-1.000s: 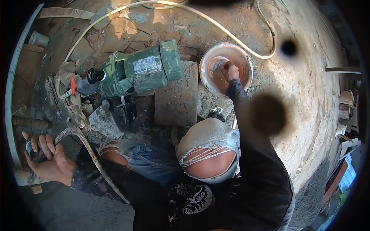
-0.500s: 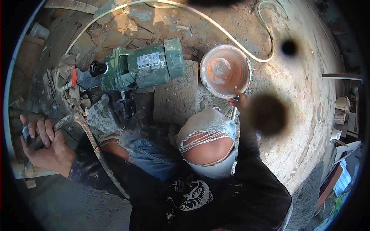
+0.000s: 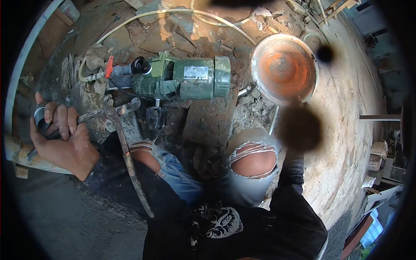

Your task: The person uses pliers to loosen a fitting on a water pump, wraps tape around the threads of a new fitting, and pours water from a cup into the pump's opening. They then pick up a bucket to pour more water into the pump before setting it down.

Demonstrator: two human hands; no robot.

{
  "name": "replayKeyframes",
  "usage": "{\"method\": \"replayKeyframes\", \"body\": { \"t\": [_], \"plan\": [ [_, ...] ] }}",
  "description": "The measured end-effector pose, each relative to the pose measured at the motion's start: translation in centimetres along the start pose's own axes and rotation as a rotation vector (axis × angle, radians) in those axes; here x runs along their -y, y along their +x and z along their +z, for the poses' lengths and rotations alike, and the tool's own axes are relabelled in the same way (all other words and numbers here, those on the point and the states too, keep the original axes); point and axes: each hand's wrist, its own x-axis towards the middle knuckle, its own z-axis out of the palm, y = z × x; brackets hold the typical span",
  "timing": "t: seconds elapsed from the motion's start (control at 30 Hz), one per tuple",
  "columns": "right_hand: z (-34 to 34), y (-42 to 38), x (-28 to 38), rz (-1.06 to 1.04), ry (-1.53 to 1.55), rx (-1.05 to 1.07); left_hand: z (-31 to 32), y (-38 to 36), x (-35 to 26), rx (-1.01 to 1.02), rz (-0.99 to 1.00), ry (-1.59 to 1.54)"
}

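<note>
Squatting worker in black top and torn jeans

The left hand [image 3: 65, 141] is bare, with no glove, ring or watch, and a black long sleeve [image 3: 108, 177] begins at its wrist, dusty and flecked with pale spots. Right of that hand, faded blue jeans [image 3: 182, 182] are ripped wide across both knees, white threads strung over the gaps. Below the knees, the black shirt carries a white skull-like print [image 3: 214, 223]. The right hand is hidden behind a dark blotch.

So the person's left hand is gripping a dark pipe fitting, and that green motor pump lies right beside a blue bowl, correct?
Not quite: the bowl is orange inside with a whitish rim, not blue. The head view shows it lying on the ground just right of the green motor pump, while the left hand does grip the dark pipe fitting.
</note>
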Motion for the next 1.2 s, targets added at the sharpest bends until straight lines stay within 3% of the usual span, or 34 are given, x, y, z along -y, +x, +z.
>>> {"method": "replayKeyframes", "body": {
  "t": [0.1, 0.23, 0.37, 0.43, 0.5, 0.63, 0.7, 0.83, 0.93, 1.03, 1.13, 1.2],
  "plan": [
    [2.3, 1.1, 5.9, -0.197, 0.075, 0.059, -0.1, -0.2, -0.3, -0.048, 0.018, -0.017],
    [7.0, 0.4, 14.0, -0.242, -0.026, 0.196, 1.3, -0.9, -0.5, -0.184, 0.068, -0.01],
    [12.5, 0.3, 16.8, -0.276, 0.063, 0.342, 0.5, -1.0, -0.9, -0.217, 0.111, -0.035],
    [15.4, 0.3, 17.2, -0.287, 0.096, 0.459, 0.0, -1.1, -1.2, -0.138, 0.095, -0.087],
    [18.4, -3.0, 19.4, -0.305, 0.115, 0.519, 0.4, -1.1, -1.5, -0.171, 0.123, -0.063],
    [22.9, -5.2, 20.7, -0.309, 0.026, 0.624, 0.3, -1.2, -2.3, -0.198, 0.13, -0.091],
    [24.5, -6.1, 21.4, -0.308, -0.06, 0.641, 0.1, -1.2, -2.7, -0.207, 0.141, -0.112],
    [27.3, -6.9, 21.1, -0.414, 0.094, 0.69, -0.4, -1.1, -3.1, -0.223, 0.145, -0.116],
    [29.4, -5.7, 19.9, -0.542, -0.096, 0.553, -0.7, -0.4, -2.6, -0.25, 0.141, -0.093],
    [29.5, -6.6, 20.4, -0.62, -0.043, 0.583, -0.9, -0.2, -2.5, -0.276, 0.134, -0.103],
    [29.4, -9.1, 22.6, -0.589, -0.189, 0.439, -1.3, -0.4, -3.0, -0.288, 0.129, -0.137],
    [30.3, -8.4, 22.0, -0.591, -0.107, 0.511, -1.5, -0.3, -2.8, -0.283, 0.125, -0.144]
  ]
}}
